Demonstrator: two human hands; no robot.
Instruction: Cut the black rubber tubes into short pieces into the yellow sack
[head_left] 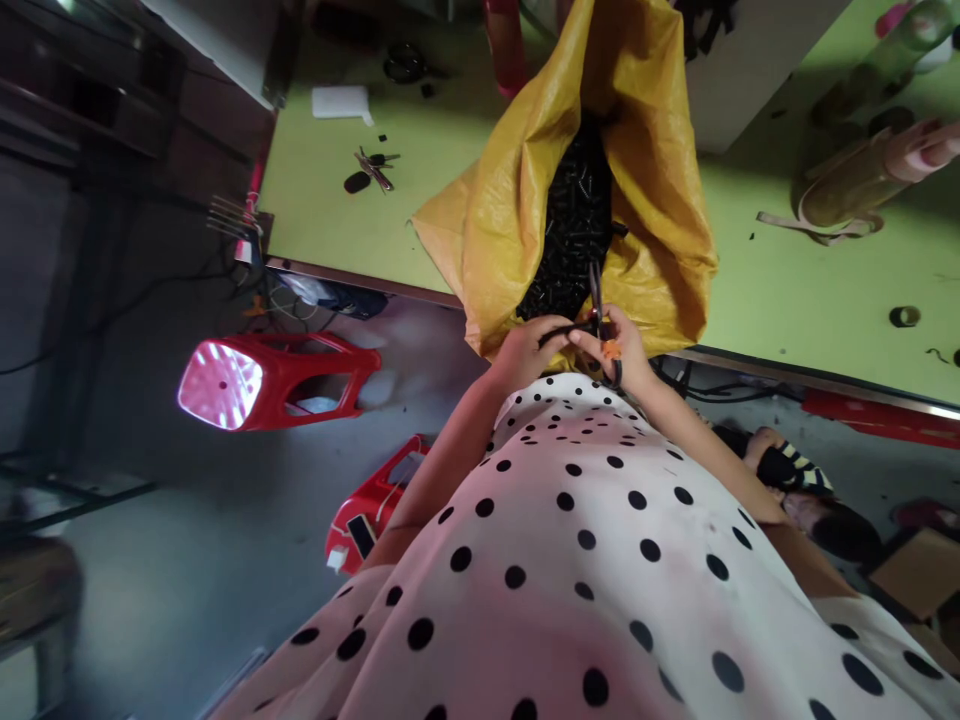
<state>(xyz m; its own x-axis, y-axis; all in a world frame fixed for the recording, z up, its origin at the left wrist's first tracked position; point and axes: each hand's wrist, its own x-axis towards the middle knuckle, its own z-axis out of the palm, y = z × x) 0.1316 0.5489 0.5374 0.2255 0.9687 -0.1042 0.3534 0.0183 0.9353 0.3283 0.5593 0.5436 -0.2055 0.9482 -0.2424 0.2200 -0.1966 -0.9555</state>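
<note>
At the mouth of a yellow woven sack [506, 215], my two hands come close together. My left hand [527, 352] pinches a thin black strip or tube [559, 331]. In my right hand [628, 350] are dark-handled scissors [596, 283], their blades pointing away from me over the sack, with an orange patch near the handles. The strip's far end meets the scissors; whether the blades are closed on it I cannot tell. Many small black tube-like pieces [574, 220] fill the sack, which rests on the green table's near edge.
On the green table [300, 200] lie keys [375, 170], a white object [341, 102] and another pair of scissors [405, 62]. A bottle with a strap [855, 190] lies right. Red stools [274, 385] stand left on the floor; a phone [361, 536] rests on the nearer one.
</note>
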